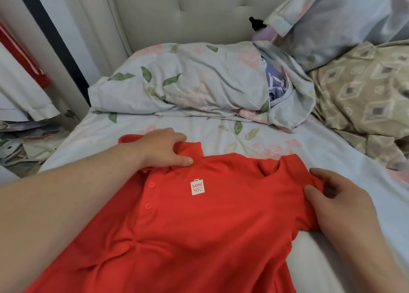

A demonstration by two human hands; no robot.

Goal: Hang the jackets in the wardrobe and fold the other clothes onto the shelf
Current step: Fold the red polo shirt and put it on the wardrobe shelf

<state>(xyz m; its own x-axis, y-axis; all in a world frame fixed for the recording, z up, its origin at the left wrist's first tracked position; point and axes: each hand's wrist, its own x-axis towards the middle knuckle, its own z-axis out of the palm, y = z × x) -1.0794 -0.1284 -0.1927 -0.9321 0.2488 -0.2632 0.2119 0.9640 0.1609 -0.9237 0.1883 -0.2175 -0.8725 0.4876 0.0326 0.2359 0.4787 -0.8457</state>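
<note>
The red polo shirt [199, 226] lies spread, unfolded, at six o'clock on the bed [332, 151], its collar [192, 149] pinched at eleven o'clock by the left hand [162, 147], its sleeve [296, 168] gripped at three o'clock by the right hand [338, 201]; folding is judged barely begun.

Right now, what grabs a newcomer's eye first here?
The bright red button-front polo shirt lies spread face-up on the pale floral bed sheet, with a white square logo patch on its chest. The left hand grips its collar and the right hand pinches one sleeve. Behind the shirt, a crumpled pale blue floral pillow lies in front of the tufted cream headboard.
</note>
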